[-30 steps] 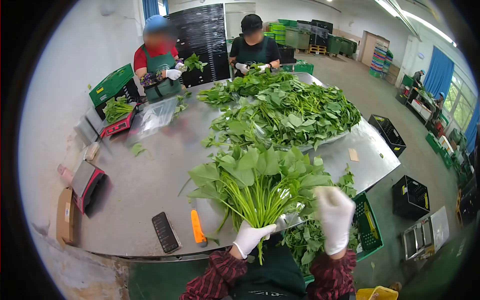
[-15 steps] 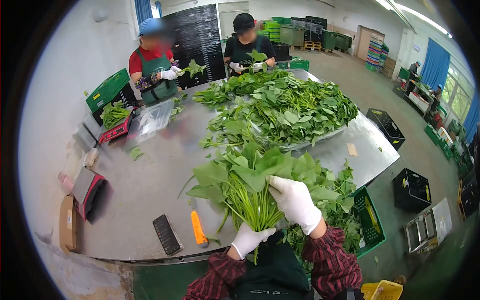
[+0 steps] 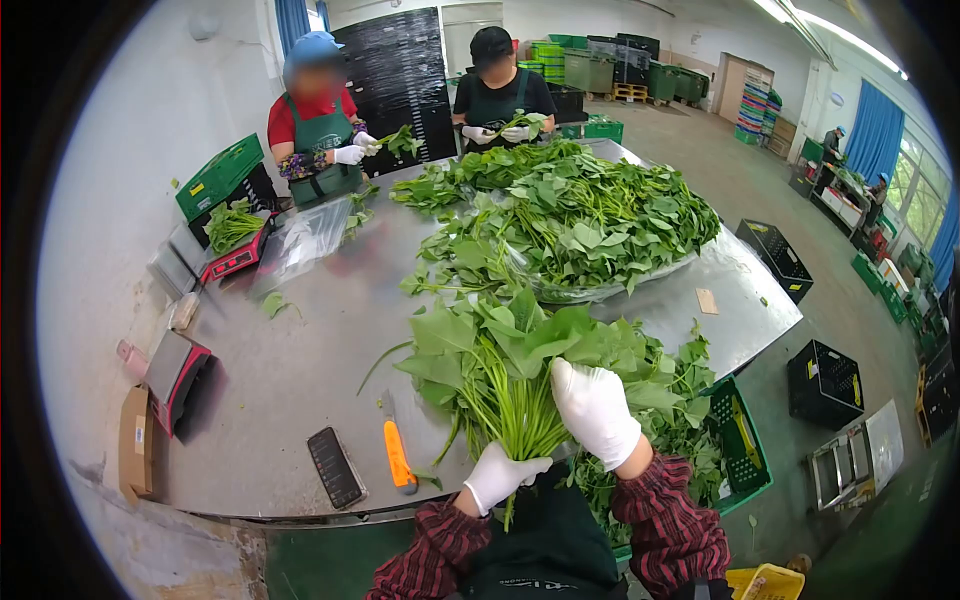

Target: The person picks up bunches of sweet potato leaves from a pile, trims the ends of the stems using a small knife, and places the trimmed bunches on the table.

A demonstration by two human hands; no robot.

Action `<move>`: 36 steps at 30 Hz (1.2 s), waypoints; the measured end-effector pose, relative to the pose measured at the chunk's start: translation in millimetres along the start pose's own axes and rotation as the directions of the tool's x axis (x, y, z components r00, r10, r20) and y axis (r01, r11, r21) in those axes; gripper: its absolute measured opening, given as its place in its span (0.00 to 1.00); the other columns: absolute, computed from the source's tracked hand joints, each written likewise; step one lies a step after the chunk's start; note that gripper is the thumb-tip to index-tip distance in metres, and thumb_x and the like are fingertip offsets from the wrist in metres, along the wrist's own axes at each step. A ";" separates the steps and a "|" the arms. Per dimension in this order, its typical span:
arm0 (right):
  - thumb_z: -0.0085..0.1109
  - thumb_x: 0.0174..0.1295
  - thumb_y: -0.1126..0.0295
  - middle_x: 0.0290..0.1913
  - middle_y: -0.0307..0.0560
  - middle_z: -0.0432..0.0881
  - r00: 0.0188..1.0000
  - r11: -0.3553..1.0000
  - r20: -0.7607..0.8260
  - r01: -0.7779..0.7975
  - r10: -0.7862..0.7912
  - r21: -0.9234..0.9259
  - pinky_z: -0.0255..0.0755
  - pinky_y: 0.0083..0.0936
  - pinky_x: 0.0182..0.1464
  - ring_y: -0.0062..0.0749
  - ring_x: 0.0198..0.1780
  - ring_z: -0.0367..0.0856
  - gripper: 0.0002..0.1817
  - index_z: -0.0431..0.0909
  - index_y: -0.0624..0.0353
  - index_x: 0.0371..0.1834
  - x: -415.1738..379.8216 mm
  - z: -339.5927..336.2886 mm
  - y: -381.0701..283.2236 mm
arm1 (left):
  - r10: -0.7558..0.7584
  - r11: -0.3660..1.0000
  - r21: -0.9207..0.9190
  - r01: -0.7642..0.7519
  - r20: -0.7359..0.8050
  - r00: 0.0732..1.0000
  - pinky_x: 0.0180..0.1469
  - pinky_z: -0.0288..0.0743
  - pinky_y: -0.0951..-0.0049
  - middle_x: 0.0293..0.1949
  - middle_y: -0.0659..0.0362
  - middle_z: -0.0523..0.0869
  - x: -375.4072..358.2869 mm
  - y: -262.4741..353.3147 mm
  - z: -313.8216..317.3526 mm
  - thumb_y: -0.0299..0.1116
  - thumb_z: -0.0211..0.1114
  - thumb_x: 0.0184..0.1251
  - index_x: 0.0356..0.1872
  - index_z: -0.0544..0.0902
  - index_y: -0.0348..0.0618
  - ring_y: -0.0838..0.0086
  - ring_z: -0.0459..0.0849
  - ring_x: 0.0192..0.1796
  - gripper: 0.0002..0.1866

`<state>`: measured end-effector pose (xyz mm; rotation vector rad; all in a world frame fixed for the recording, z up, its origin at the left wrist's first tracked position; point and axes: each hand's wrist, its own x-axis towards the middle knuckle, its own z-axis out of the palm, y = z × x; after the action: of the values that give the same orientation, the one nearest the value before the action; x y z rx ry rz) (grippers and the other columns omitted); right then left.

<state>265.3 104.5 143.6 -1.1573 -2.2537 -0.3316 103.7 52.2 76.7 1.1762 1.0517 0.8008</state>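
Low in the bunch of leafy greens (image 3: pixel 510 400), my gloved left hand (image 3: pixel 500 477) is closed around the stems, whose cut ends stick out below. The bunch stands tilted over the table's near edge, its broad leaves fanned upward. My gloved right hand (image 3: pixel 597 412) is at the bunch's right side with curled fingers, closed on greens among the leaves; its fingertips are partly hidden. To the left, an orange-handled knife (image 3: pixel 397 458) and a phone (image 3: pixel 336 468) lie on the metal table (image 3: pixel 270 400).
A large pile of greens (image 3: pixel 590 215) covers the table's far side. A green crate (image 3: pixel 740 440) with more greens stands at my right. Red scales (image 3: pixel 180 385) line the left edge. Two co-workers (image 3: pixel 322 140) handle greens across the table. Black crates (image 3: pixel 825 380) stand on the floor.
My right hand has moved slightly right and down along the bunch, its fingers more curled. The bunch's leaves have shifted a little right. My left hand keeps its grip on the stems.
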 end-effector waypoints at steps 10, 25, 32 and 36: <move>0.57 0.51 0.81 0.20 0.44 0.77 0.861 0.985 -0.480 -0.172 0.165 0.029 0.64 0.23 0.17 0.30 0.14 0.72 0.07 0.76 0.60 0.34 -1.8 11.6 3.3 | 0.042 0.987 -0.155 -0.038 0.019 0.999 0.22 0.66 0.80 0.23 0.61 0.79 -1.9 11.2 1.0 0.22 0.66 0.55 0.35 0.77 0.37 0.80 0.74 0.20 0.07; 0.52 0.59 0.74 0.15 0.36 0.70 0.324 0.354 -0.199 -0.545 0.925 0.760 0.54 0.15 0.15 0.16 0.12 0.64 0.09 0.73 0.65 0.22 -114.2 9.1 83.7 | 0.832 0.010 0.975 0.223 -0.132 0.539 0.36 0.68 0.67 0.32 0.57 0.78 25.8 68.3 -76.1 0.24 0.56 0.50 0.45 0.79 0.40 0.63 0.77 0.35 0.18; 0.52 0.60 0.74 0.17 0.41 0.74 0.196 0.108 0.029 -0.653 0.980 0.749 0.56 0.16 0.14 0.19 0.11 0.67 0.11 0.68 0.62 0.21 -158.3 22.5 80.6 | 0.823 -0.364 0.874 0.321 0.140 0.551 0.35 0.64 0.71 0.30 0.60 0.71 26.4 84.9 -139.5 0.28 0.55 0.50 0.52 0.75 0.41 0.70 0.71 0.31 0.23; 0.51 0.60 0.75 0.20 0.40 0.72 0.250 0.205 -0.048 -0.655 0.967 0.728 0.60 0.15 0.17 0.19 0.14 0.69 0.06 0.70 0.64 0.26 -156.3 27.8 80.8 | 0.838 -0.389 0.860 0.331 0.181 0.515 0.35 0.64 0.71 0.29 0.60 0.71 19.1 80.2 -145.9 0.28 0.54 0.51 0.51 0.75 0.41 0.70 0.71 0.31 0.22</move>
<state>391.1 62.1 24.8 -1.5252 -0.7774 0.4813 -25.2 135.9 143.5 3.1483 2.3717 0.8006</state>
